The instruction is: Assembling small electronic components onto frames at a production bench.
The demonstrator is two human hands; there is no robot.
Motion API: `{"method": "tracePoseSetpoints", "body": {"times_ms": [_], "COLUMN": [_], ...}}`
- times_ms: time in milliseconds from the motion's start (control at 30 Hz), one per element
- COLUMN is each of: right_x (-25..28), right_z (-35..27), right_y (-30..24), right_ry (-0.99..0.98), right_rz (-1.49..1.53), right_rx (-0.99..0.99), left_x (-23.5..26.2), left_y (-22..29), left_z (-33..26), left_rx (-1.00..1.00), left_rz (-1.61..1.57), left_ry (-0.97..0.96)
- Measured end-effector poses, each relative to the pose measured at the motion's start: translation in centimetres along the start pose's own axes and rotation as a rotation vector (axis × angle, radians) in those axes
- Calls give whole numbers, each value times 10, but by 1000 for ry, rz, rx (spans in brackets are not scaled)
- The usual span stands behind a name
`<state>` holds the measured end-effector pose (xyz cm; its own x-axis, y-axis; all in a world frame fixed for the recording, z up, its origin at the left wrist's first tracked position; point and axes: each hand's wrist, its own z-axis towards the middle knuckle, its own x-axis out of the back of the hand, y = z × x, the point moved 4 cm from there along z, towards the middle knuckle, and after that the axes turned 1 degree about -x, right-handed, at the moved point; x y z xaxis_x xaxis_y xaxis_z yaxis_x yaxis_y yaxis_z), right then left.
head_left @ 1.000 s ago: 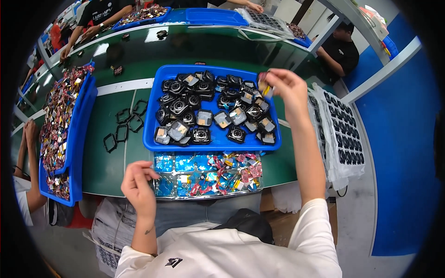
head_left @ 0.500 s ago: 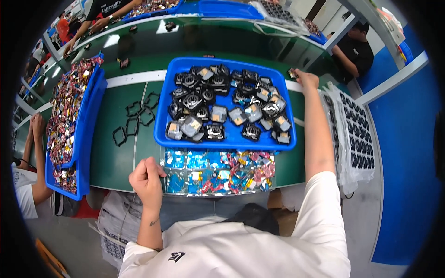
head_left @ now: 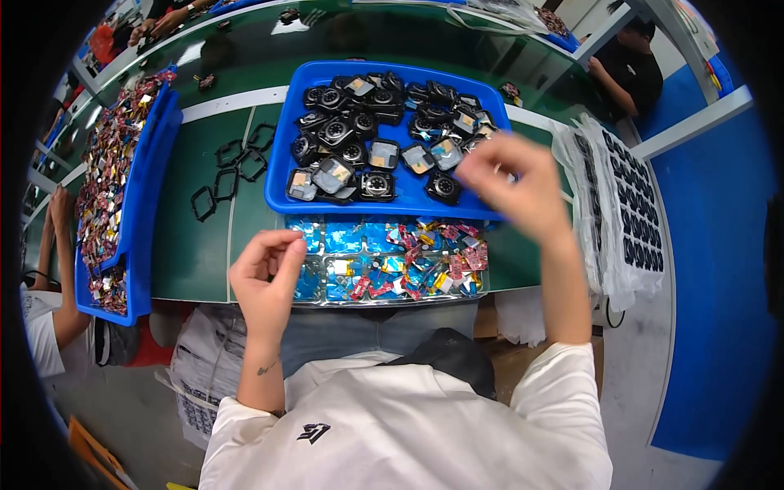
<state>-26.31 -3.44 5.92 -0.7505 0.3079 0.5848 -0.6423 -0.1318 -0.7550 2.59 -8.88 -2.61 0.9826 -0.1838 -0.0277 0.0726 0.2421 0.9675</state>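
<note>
Watch cases (head_left: 376,185), black and with rounded corners, lie jumbled in a shallow blue tray (head_left: 408,211) in front of the person. The right hand (head_left: 523,184) is above this tray's near right corner, fingers bent inward; motion blur and the hand's own angle make it impossible to tell whether anything is between them. The left hand (head_left: 265,269) is at the left end of a clear compartmented tray (head_left: 367,301), its fingers curled and the thumb close to the forefinger, a narrow gap at most; no item shows there, though something very small could be hidden.

Each case looks light and stiff, probably smooth enough to slip if pinched at the tips alone. Gripping opposite sides of the outer rim seems safest, since the grey and tan interior visible in some, and the round dark element in others, would likely scratch or come loose under pressure.

Small circuit pieces (head_left: 453,265), pink, yellow and white, crowd the clear tray's right half; they look thin, flexible and fragile, better lifted by an edge. Left of the blue tray, thin black frames (head_left: 195,206) rest on the green worktop (head_left: 188,253); they would probably bend if squeezed. Farther left is a blue bin (head_left: 147,212) heaped with similar circuit pieces, and to the right, white trays (head_left: 633,196) hold rows of black parts.
</note>
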Motion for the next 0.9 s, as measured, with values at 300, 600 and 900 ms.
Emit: {"method": "tracePoseSetpoints", "body": {"times_ms": [300, 600, 900], "right_x": [-67, -59, -54], "right_z": [-59, -55, -54], "right_y": [-18, -21, -21], "right_ry": [200, 262, 130], "right_rz": [-354, -226, -52], "right_rx": [193, 383, 415], "left_x": [-54, -84, -71], "left_y": [42, 47, 61], "left_z": [-7, 6, 8], "left_rx": [-355, -552, -532], "left_rz": [343, 335, 350], "left_ry": [-346, -478, -577]}}
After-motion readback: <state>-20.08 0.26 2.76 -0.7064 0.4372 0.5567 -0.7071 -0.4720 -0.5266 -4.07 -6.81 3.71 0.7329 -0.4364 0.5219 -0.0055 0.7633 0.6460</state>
